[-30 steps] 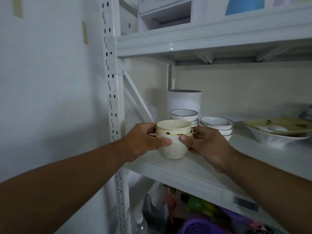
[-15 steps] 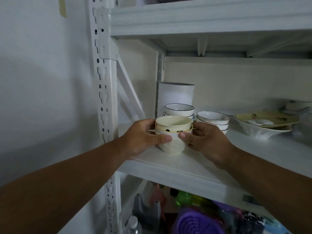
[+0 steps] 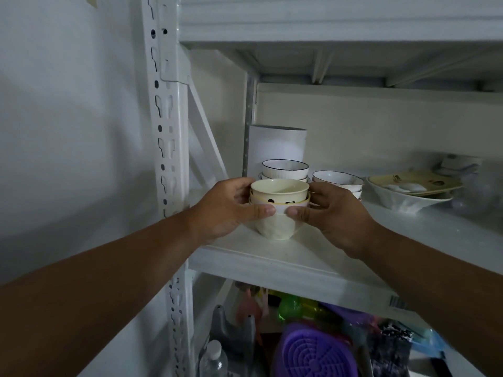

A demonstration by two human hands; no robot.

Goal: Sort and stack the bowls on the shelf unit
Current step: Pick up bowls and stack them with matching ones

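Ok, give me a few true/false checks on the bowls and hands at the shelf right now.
1. Both hands grip the cream bowl stack. True: left hand, right hand.
2. The stack rests on the shelf. True.
3. The black-rimmed bowls stand in front of the held stack. False: they are behind it.
4. The shallow dish sits left of the stack. False: it is far right.
5. The top bowl is upside down. False: it opens upward.

Dim, flat indoor light, soft shadow under the upper shelf [image 3: 340,20], wide-angle bending and blur at edges.
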